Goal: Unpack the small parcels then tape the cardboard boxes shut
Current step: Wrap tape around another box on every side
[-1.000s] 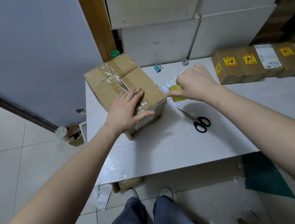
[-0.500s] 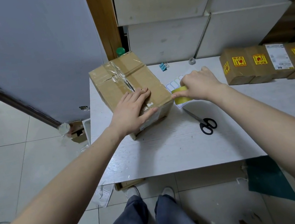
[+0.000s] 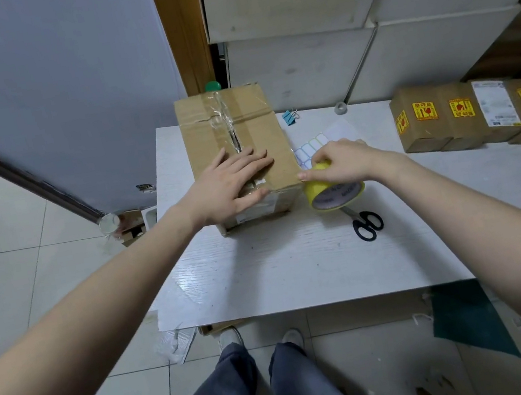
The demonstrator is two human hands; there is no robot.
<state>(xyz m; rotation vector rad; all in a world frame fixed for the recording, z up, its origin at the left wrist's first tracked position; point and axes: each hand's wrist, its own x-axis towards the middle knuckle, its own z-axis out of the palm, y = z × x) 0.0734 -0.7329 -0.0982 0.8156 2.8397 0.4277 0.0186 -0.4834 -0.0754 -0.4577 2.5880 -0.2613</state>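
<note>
A brown cardboard box (image 3: 233, 132) with old clear tape along its top seam stands at the back left of the white table (image 3: 281, 263). My left hand (image 3: 232, 183) lies flat on the box's near top, fingers straight. My right hand (image 3: 336, 161) grips a yellow roll of tape (image 3: 335, 193), lifted and tilted beside the box's near right corner, its fingertips touching that corner. A row of small brown parcels (image 3: 478, 115) with yellow stickers lines the table's right side.
Black scissors (image 3: 364, 222) lie just right of the box, below the tape roll. A sheet of white labels (image 3: 315, 142), a blue binder clip (image 3: 289, 118) and a small tape ring (image 3: 340, 108) sit behind. White panels lean against the back wall. Scraps lie on the floor.
My right hand has lifted the yellow tape roll off the table and brought it to the box's near right corner. The box has turned to sit straighter under my left hand.
</note>
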